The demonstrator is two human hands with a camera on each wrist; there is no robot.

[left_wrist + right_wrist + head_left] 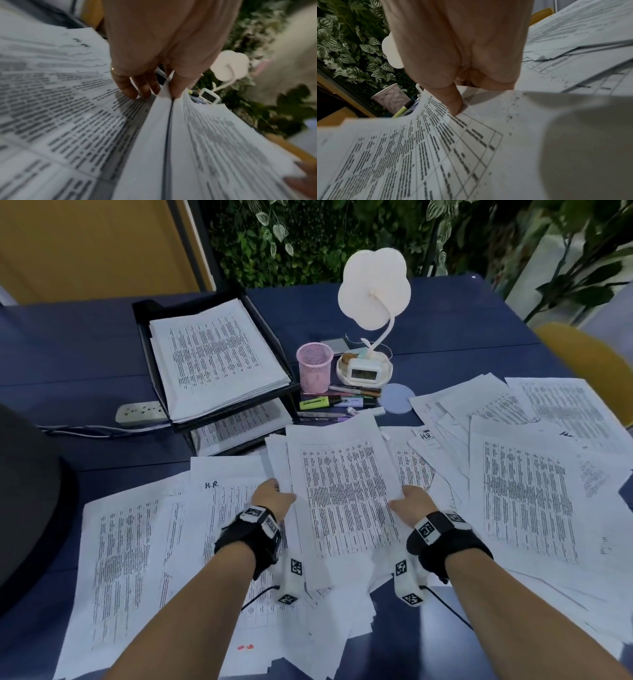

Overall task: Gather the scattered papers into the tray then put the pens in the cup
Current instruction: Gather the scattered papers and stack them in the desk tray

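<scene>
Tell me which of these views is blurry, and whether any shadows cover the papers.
Head view: sharp in the middle, edges bent by the wide lens. Left wrist view: papers smeared with blur beneath the left hand. Right wrist view: print is crisp, but a soft shadow darkens the right side.

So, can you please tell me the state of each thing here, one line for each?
left hand: grips the held stack's left edge
right hand: grips its right edge
held stack: lifted, between both hands
tray: upper tier holds papers
pink cup: upright, no pens visible inside
pens: lying beside the cup
loose papers: scattered on the table
</scene>
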